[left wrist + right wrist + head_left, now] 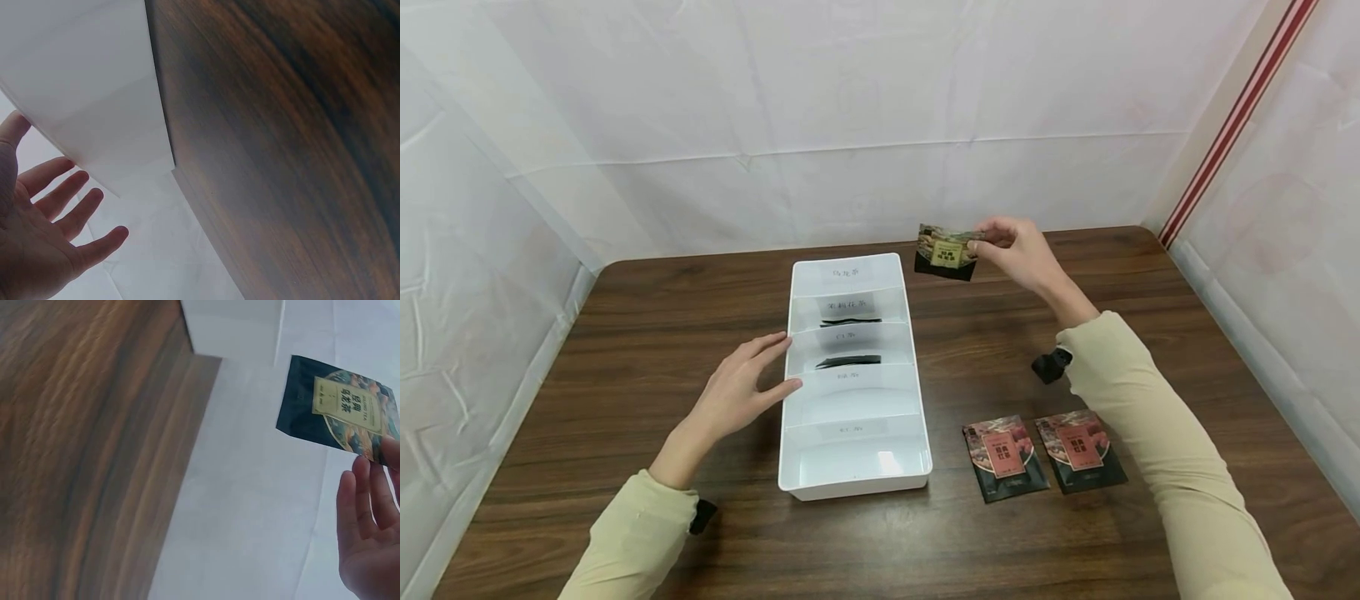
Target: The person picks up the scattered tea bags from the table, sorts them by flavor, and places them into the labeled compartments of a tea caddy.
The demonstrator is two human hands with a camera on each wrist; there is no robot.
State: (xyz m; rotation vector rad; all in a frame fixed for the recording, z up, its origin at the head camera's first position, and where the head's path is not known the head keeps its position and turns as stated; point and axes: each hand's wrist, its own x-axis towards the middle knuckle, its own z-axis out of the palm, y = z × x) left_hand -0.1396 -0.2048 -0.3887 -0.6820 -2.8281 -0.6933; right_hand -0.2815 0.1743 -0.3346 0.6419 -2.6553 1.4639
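Note:
My right hand (1017, 250) pinches a dark tea sachet (946, 252) with a yellow-green label by its edge. The sachet is held up off the table, just right of the far end of a white divided box (856, 487). In the right wrist view the sachet (337, 407) shows its label and the thumb at one corner. My left hand (739, 388) touches the box's left rim with spread, relaxed fingers. In the left wrist view its fingertips (80, 178) lie along the rim. Dark sachets (848, 361) stand in two of the box's compartments, mostly hidden.
Two sachets with red labels, one nearer the box (1006, 458) and one farther right (1081, 451), lie flat on the wooden table (647, 350). White sheeting (850, 100) rises behind the table and at both sides. Each compartment bears handwritten characters.

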